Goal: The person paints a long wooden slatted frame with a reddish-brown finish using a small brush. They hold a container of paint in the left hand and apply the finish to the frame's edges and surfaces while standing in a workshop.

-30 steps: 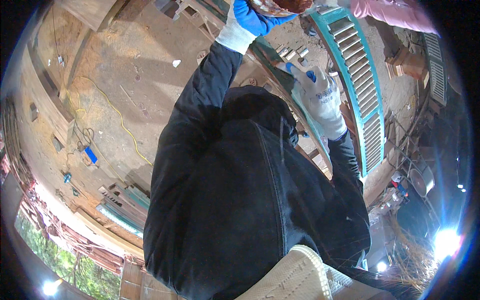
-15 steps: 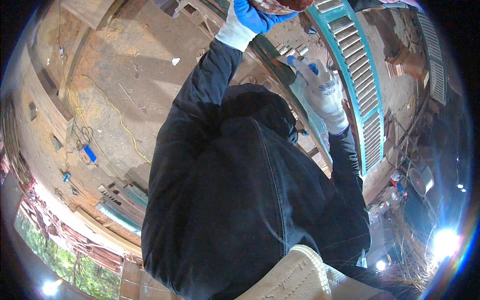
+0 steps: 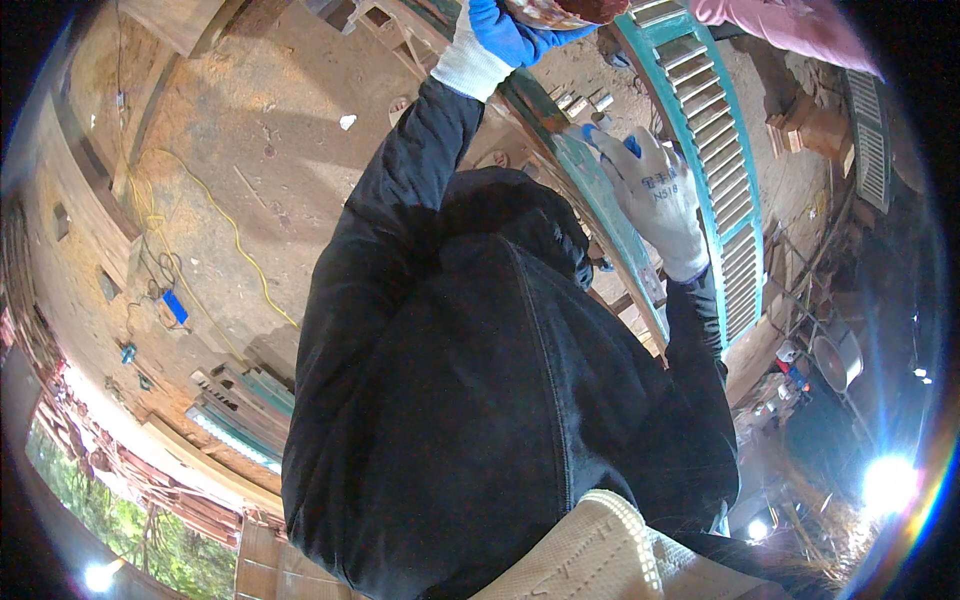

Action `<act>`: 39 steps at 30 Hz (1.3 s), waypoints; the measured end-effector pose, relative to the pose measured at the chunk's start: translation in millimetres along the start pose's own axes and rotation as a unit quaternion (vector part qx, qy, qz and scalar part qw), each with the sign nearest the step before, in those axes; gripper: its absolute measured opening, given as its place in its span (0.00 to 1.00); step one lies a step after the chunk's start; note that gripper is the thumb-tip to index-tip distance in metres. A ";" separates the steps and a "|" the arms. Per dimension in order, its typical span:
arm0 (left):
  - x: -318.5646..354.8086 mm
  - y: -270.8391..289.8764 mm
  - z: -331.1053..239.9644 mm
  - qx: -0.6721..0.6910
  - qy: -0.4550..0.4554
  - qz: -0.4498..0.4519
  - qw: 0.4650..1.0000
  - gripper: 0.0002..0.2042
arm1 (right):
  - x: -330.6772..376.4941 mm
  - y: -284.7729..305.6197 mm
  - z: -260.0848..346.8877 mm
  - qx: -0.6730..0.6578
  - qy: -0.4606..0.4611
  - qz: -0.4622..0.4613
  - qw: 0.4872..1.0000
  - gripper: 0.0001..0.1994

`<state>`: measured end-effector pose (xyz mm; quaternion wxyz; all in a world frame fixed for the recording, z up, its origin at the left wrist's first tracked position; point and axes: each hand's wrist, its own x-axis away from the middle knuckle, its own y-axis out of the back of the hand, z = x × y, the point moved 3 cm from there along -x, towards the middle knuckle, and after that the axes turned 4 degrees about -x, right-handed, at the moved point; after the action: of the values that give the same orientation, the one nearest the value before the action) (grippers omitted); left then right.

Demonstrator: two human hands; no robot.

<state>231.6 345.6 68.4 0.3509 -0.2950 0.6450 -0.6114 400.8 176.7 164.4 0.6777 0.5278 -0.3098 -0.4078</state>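
My left hand (image 3: pixel 503 35), in a blue-coated work glove with a white cuff, is closed round a bowl-like container (image 3: pixel 570 12) smeared reddish brown. The top edge of the head view cuts that container off. My right hand (image 3: pixel 648 190), in a white glove with blue fingertips, is over a long green-painted wooden board (image 3: pixel 600 190). Its fingers are bent together near the board's face; what they hold is too small to make out. Just right of this hand runs a green-framed louvred shutter (image 3: pixel 712 125) with bare wood slats.
Another person's pink sleeve (image 3: pixel 790 28) shows at the top right. Beyond it leans a second louvred panel (image 3: pixel 870 140). A yellow cord (image 3: pixel 240 240) crosses the dusty floor on the left, near stacked boards (image 3: pixel 240 400). A round metal basin (image 3: pixel 838 360) stands at right.
My right hand has shifted a little right and down along the board. The pink sleeve has come further into view. My left hand stays on the container.
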 end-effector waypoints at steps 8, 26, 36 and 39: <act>-1.1 4.8 -0.9 0.004 0.013 -0.004 1.000 0.34 | -14.6 5.2 11.2 -0.002 0.036 -0.049 0.998 0.21; -0.2 6.1 -2.6 0.011 -0.008 -0.002 1.000 0.34 | -3.2 -3.9 -1.8 -0.049 0.029 -0.021 0.998 0.26; -1.3 6.7 1.3 -0.001 -0.010 -0.005 1.000 0.35 | 8.5 -45.2 -10.9 -0.034 0.022 -0.068 0.997 0.21; -1.3 5.5 -2.8 -0.011 -0.015 -0.004 1.000 0.35 | 11.8 -45.2 -13.6 -0.019 0.016 -0.063 0.998 0.20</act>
<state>230.4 348.8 63.0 0.3547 -0.3101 0.6455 -0.6012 407.7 167.6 117.1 0.6654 0.5393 -0.2571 -0.4475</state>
